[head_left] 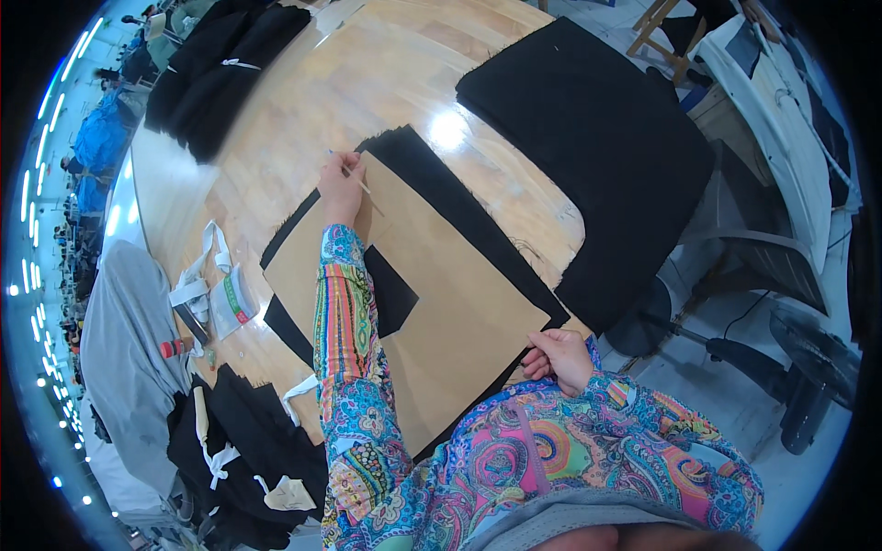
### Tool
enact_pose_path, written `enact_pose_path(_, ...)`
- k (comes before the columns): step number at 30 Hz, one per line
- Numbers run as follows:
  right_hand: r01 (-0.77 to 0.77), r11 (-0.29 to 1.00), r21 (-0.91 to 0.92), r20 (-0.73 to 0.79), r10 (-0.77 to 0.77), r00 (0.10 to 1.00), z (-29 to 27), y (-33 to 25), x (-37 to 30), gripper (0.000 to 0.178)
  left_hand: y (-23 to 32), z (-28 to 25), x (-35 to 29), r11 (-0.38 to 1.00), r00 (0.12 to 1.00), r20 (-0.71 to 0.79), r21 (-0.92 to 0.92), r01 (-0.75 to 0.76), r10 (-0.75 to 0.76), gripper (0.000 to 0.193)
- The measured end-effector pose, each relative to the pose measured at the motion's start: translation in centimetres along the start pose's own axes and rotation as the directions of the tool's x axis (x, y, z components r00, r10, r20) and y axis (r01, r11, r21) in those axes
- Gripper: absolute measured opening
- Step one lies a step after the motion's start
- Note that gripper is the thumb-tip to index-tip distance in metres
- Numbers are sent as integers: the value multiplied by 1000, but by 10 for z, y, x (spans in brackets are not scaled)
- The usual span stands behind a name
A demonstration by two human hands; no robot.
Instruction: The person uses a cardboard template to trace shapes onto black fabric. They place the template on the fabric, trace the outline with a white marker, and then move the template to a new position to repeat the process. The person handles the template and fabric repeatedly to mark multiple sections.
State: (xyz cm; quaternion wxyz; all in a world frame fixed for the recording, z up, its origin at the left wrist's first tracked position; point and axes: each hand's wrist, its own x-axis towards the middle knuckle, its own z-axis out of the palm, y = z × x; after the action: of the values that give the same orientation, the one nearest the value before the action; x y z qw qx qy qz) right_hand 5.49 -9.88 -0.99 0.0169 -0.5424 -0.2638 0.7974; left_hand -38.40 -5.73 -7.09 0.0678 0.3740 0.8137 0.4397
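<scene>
Cardboard pattern (pixel 450 275), tan and cut with a square window, is lying flat on a piece of black fabric (pixel 432 174) spread across the wooden counter (pixel 367 83). The left hand (pixel 340 184) is reaching to the pattern's far corner, its fingers pinched together on a thin, pale marking stick (pixel 360 182) — possibly chalk or a pencil, too small to tell — with the tip resting at the pattern's edge. The right hand (pixel 560 356) is sitting at the near right corner of the pattern, fingers curled and pressing down on the cardboard and the fabric's edge; whether it is gripping anything is unclear. Both arms are wearing bright paisley sleeves (pixel 354 367).

A larger black cloth (pixel 597 138) is lying just beside the work, draping over the counter's right edge. More black fabric is piling up at the far left corner (pixel 220 64) and at the near left (pixel 239 441), tied with white strips. A small white container (pixel 231 301) is standing to the left of the pattern.
</scene>
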Motion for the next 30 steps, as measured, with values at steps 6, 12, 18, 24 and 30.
enact_pose_path(6,-3,1000,19,-2,3,1000,-3,1,2,21,16,-3,-3,999,999,24,-8,36,-36,14)
enact_pose_path(12,-1,1000,8,-1,1,1000,-2,1,1,21,20,-2,-3,999,999,21,10,33,-33,11)
enact_pose_path(18,3,1000,14,6,-3,1000,-1,0,0,22,7,2,2,1000,1000,-16,13,12,-11,15)
enact_pose_path(24,6,1000,11,17,-7,1000,-2,1,0,24,22,3,1,998,999,-9,-17,54,-54,14)
enact_pose_path(30,9,1000,3,21,-9,1000,-3,2,1,24,30,4,0,998,999,8,-48,51,-51,12)
